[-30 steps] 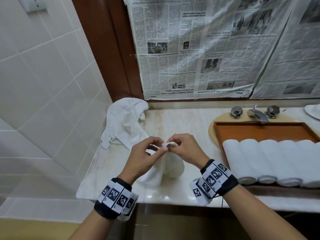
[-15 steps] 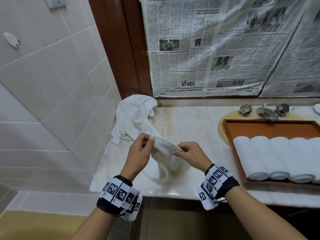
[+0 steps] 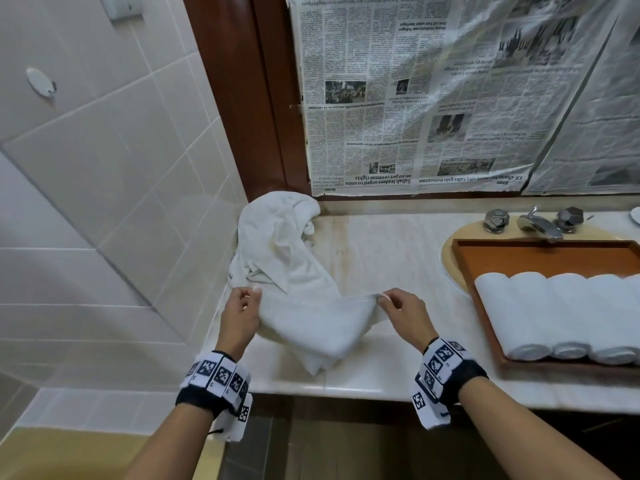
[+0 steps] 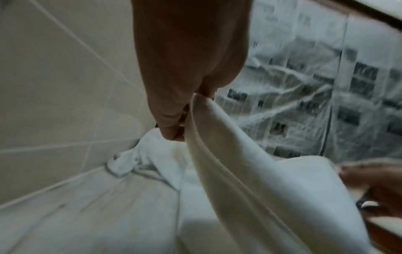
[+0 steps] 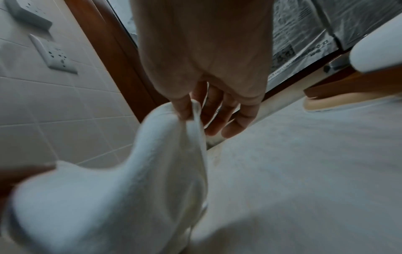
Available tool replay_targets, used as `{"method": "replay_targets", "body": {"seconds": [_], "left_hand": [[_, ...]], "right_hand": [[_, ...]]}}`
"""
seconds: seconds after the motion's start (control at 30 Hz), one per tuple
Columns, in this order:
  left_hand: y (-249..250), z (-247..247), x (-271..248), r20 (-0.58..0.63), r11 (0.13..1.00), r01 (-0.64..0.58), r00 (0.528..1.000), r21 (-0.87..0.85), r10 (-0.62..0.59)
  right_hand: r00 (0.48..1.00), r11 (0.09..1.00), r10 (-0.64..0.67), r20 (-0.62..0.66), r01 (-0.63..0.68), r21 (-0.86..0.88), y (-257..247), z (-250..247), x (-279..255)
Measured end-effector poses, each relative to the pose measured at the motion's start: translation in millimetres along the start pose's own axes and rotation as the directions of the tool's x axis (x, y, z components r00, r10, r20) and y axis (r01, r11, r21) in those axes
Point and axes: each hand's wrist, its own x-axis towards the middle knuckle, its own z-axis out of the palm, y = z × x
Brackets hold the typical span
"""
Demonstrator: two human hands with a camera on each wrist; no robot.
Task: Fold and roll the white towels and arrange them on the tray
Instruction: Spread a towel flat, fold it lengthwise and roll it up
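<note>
A white towel (image 3: 318, 320) hangs stretched between my two hands above the front of the marble counter (image 3: 381, 258). My left hand (image 3: 242, 306) pinches its left edge (image 4: 208, 130), and my right hand (image 3: 394, 306) pinches the right edge (image 5: 193, 110) between thumb and forefinger, other fingers loose. The towel's lower part sags onto the counter. A crumpled pile of white towels (image 3: 277, 233) lies in the back left corner. The brown wooden tray (image 3: 540, 251) at the right holds several rolled white towels (image 3: 554, 313) side by side.
The tray sits over a beige basin (image 3: 450, 258) with a metal tap (image 3: 536, 225) behind it. Newspaper (image 3: 433, 98) covers the mirror behind the counter. A tiled wall (image 3: 104, 168) bounds the left side. A wall socket (image 5: 54, 55) shows in the right wrist view.
My hands moved apart from a shared pinch at the middle, spreading the bunched towel wide between them. The head view shifted left and down.
</note>
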Motion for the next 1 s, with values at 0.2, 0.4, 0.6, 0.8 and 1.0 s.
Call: {"method": "replay_targets", "body": {"seconds": [0.2,0.4,0.6,0.8,1.0], "left_hand": [[-54.2,31.0,26.1,0.110,0.959,0.129,0.981,0.253,-0.161],[-67.2,63.7,31.9,0.336,0.897,0.050,0.917,0.439,-0.216],[-70.2,72.3,3.6,0.495,0.879,-0.091,0.851,0.468,-0.176],[-67.7,70.0,-46.8,0.566,0.876,-0.117,0.801,0.467,-0.195],[-74.9,82.8,-109.7,0.676,0.839,-0.179,0.686,0.514,-0.268]], "right_hand": [[0.977,0.990,0.073,0.201,-0.047,-0.129,-13.3,45.4,11.8],[0.931,0.965,0.227,0.287,-0.176,-0.193,-3.3,88.4,4.0],[0.909,0.959,0.253,0.331,-0.191,-0.209,10.6,86.8,-30.2],[0.884,0.968,0.252,0.394,-0.223,-0.120,36.0,63.1,-76.3],[0.857,0.989,0.121,0.500,-0.064,-0.130,40.4,36.9,-111.0]]}}
